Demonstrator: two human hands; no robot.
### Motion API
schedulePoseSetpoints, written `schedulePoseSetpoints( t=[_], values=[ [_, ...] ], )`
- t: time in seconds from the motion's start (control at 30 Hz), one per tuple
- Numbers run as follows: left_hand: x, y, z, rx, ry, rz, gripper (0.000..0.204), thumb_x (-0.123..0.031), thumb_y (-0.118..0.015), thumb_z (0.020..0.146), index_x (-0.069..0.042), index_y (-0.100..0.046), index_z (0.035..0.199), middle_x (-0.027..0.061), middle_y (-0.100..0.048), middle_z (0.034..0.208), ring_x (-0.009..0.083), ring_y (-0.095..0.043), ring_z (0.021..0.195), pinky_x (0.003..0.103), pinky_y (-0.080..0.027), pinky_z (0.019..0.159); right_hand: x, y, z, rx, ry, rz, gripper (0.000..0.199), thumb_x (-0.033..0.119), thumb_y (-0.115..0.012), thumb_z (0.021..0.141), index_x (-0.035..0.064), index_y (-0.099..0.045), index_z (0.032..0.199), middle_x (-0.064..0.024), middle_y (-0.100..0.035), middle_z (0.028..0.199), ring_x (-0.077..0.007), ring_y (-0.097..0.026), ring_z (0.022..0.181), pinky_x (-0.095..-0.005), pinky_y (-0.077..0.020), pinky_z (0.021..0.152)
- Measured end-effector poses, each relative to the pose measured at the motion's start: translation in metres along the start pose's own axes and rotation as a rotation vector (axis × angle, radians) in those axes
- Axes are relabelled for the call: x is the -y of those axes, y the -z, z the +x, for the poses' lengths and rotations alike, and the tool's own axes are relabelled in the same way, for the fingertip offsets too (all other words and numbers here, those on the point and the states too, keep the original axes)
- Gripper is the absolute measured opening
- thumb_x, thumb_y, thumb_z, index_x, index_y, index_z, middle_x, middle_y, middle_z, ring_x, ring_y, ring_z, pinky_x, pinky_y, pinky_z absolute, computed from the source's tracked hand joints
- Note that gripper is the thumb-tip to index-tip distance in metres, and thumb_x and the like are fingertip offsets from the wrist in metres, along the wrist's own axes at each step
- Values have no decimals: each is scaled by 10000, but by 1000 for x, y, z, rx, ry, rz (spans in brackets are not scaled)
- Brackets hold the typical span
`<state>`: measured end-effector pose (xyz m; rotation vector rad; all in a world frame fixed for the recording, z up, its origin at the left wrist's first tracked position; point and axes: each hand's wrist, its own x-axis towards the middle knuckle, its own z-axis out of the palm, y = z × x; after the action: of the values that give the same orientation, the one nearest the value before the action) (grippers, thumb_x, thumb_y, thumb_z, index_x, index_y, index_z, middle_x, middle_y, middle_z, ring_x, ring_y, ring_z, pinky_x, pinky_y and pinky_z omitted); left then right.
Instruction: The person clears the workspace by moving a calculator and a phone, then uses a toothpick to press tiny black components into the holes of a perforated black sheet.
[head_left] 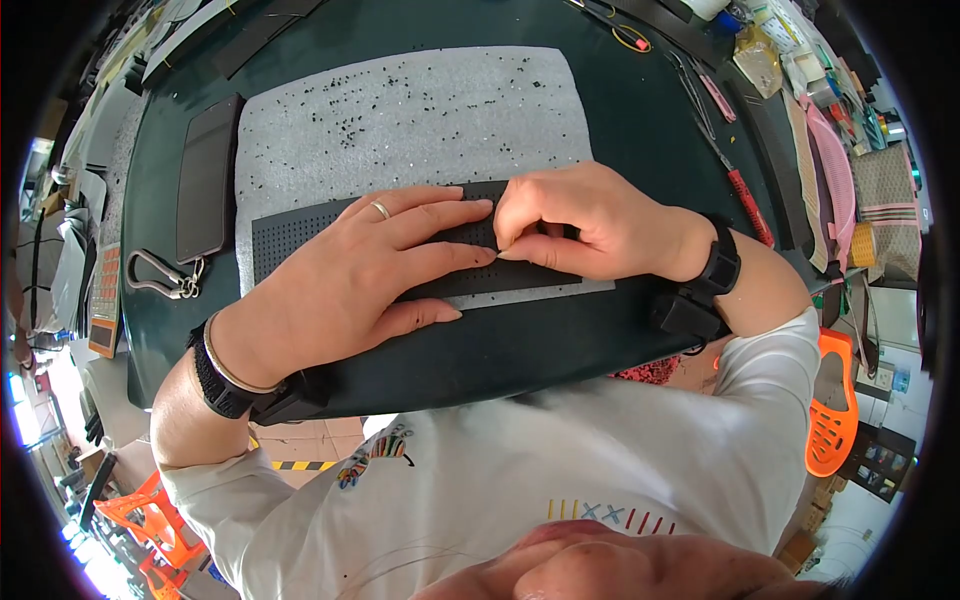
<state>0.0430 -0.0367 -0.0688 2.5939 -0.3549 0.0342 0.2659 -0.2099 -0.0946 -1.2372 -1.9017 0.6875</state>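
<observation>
A person's two bare hands work a dark perforated strip [300,232] that lies along the near edge of a white foam sheet [420,115] on a dark green worktable [620,120]. The left hand [350,275], wearing a ring, lies flat with fingers spread across the middle of the strip, pressing it down. The right hand [585,225] is pinched narrow, thumb and forefinger closed at a spot on the strip's right part; whether they grip a small tool or only the strip itself is hard to tell from this angle. Small black specks [350,125] dot the foam beyond the hands. To the left of the foam lie a flat dark rectangular panel [207,180] and a metal carabiner [160,275]; a red-handled tool [748,205] lies to the right.
</observation>
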Motion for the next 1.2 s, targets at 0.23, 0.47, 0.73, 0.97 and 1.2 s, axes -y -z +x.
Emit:
schedulePoseSetpoints(
  t=[0.23,0.47,0.73,0.97,1.2],
  values=[
    [-1,0,0,-5,4,-6,484,-246,-775,880,-88,-650,1320,139,-534,1487,375,-475,1397,486,-407,1147,1,-1,0,24,39,22,175,3,-729,923,81,-613,1027,-47,-689,928,-195,-657,712,-297,-503,595],
    [1,-1,-1,-1,0,-7,485,-242,-771,883,-88,-643,1325,139,-524,1500,374,-475,1396,485,-403,1149,1,-4,1,13,34,53,172,7,-734,926,82,-613,1023,-45,-688,923,-203,-658,698,-297,-500,581],
    [0,0,-3,6,8,-2,494,-240,-770,883,-95,-640,1336,138,-519,1506,373,-468,1405,483,-404,1150,1,-6,1,9,35,59,180,5,-741,922,87,-614,1020,-47,-690,919,-209,-661,706,-304,-504,580],
    [0,1,-1,20,8,5,524,-225,-774,871,-103,-632,1360,127,-503,1536,373,-458,1418,480,-401,1162,4,1,3,-55,9,53,118,20,-683,969,69,-598,1035,-29,-675,886,-141,-656,730,-284,-509,633],
    [-3,1,-2,6,4,1,570,-196,-780,855,-119,-613,1394,105,-476,1576,365,-448,1429,479,-401,1173,12,64,3,40,-640,121,68,85,-626,1025,46,-570,1027,-11,-638,850,-94,-635,760,-258,-515,709]
  ],
)
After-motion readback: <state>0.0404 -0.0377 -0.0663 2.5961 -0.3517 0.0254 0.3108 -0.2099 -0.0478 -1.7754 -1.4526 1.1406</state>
